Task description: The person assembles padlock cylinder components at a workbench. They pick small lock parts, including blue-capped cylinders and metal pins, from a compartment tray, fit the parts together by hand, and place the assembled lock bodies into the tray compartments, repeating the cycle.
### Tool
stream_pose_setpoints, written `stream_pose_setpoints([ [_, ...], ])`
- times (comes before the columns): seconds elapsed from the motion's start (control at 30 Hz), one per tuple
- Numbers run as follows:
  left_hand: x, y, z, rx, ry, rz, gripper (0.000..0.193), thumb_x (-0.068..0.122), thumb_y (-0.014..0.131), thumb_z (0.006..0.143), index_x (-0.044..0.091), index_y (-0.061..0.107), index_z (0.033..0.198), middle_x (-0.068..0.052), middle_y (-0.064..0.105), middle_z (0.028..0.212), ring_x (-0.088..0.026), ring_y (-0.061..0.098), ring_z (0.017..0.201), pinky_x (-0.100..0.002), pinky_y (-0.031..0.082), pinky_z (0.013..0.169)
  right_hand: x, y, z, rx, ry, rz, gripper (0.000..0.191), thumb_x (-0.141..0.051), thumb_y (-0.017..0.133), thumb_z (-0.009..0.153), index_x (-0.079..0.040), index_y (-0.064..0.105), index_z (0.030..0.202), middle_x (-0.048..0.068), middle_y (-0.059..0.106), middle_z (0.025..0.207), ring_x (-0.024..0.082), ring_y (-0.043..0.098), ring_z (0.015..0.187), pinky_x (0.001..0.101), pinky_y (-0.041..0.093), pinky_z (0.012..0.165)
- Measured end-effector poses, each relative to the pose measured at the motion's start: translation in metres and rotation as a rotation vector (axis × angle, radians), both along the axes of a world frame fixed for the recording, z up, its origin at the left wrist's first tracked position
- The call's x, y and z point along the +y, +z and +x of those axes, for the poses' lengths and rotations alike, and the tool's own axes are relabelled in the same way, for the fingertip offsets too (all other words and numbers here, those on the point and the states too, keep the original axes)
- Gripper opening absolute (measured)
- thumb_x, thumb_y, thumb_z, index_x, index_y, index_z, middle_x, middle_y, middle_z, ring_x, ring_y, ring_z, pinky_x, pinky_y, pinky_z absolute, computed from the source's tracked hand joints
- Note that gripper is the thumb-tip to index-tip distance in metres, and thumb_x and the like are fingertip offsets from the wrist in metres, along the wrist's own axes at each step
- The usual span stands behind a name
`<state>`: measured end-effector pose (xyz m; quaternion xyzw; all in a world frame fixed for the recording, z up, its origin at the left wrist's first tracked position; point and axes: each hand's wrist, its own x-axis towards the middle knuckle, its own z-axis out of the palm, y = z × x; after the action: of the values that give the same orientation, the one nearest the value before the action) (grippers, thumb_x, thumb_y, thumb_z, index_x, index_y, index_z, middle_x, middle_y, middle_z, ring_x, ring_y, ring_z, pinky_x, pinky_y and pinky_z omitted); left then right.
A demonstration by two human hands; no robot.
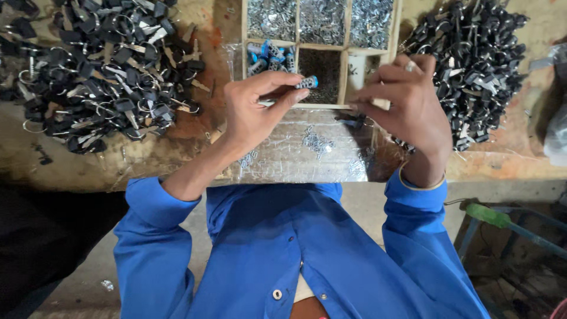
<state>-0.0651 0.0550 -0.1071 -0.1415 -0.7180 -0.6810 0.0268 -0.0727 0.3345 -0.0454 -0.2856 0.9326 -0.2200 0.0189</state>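
Observation:
My left hand pinches a small grey cylinder with a blue end cap between thumb and fingertips, just over the front edge of a wooden compartment tray. To its right, my right hand has its fingers drawn together on something small that I cannot make out. One tray compartment behind my left hand holds more blue-capped cylinders. The compartment next to it is full of dark tiny parts. Both sleeves are blue.
A big heap of black-headed keys on rings lies at the left, another heap of black-headed keys at the right. The tray's back compartments hold small silvery parts. A clear plastic sheet with loose metal bits covers the bench front.

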Motion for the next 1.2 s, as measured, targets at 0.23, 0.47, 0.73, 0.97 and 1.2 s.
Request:
stream_pose_setpoints([
  [0.23, 0.004, 0.007, 0.004, 0.031, 0.005, -0.007, 0.02, -0.001, 0.083, 0.095, -0.001, 0.073, 0.113, -0.009, 0.078, 0.108, -0.014, 0.078, 0.096, -0.026, 0.066, 0.084, 0.008, -0.019, 0.068, -0.003, -0.158, 0.214, 0.015, -0.024, 0.08, 0.093, -0.018, 0.077, 0.106, -0.001, 0.063, 0.088, 0.02, 0.059, 0.088, 0.0427, 0.034, 0.096],
  [0.47, -0.003, 0.027, 0.025, 0.076, -0.05, 0.032, 0.019, -0.002, 0.08, 0.1, -0.003, 0.071, 0.117, -0.011, 0.076, 0.114, -0.016, 0.078, 0.104, -0.029, 0.068, 0.091, -0.003, -0.039, 0.124, -0.016, -0.287, 0.027, 0.025, -0.03, 0.082, 0.093, -0.021, 0.079, 0.115, -0.001, 0.062, 0.094, 0.022, 0.058, 0.099, 0.0453, 0.034, 0.097],
  [0.73, -0.018, 0.03, 0.104, -0.031, 0.018, -0.087, 0.024, -0.002, 0.081, 0.093, -0.001, 0.072, 0.115, -0.011, 0.076, 0.11, -0.016, 0.077, 0.094, -0.027, 0.066, 0.081, -0.044, -0.056, 0.176, 0.079, -0.188, -0.076, 0.054, -0.045, 0.088, 0.079, -0.017, 0.075, 0.123, 0.016, 0.049, 0.147, 0.045, 0.038, 0.135, 0.0596, 0.026, 0.111],
  [0.97, -0.011, -0.013, 0.176, -0.184, 0.117, -0.014, 0.023, -0.003, 0.081, 0.091, -0.002, 0.072, 0.113, -0.012, 0.075, 0.11, -0.013, 0.075, 0.088, -0.025, 0.063, 0.074, -0.037, -0.071, 0.192, 0.114, -0.161, -0.099, 0.03, -0.027, 0.088, 0.084, -0.025, 0.079, 0.114, 0.004, 0.058, 0.141, 0.035, 0.044, 0.136, 0.0551, 0.031, 0.113],
  [1.2, 0.001, -0.044, 0.207, -0.211, 0.193, -0.017, 0.025, -0.003, 0.083, 0.086, -0.002, 0.074, 0.109, -0.013, 0.077, 0.11, -0.01, 0.073, 0.08, -0.02, 0.054, 0.06, -0.036, -0.08, 0.192, 0.101, -0.207, -0.181, 0.027, -0.022, 0.091, 0.08, -0.021, 0.08, 0.104, -0.002, 0.064, 0.124, 0.03, 0.052, 0.119, 0.0519, 0.034, 0.104],
])
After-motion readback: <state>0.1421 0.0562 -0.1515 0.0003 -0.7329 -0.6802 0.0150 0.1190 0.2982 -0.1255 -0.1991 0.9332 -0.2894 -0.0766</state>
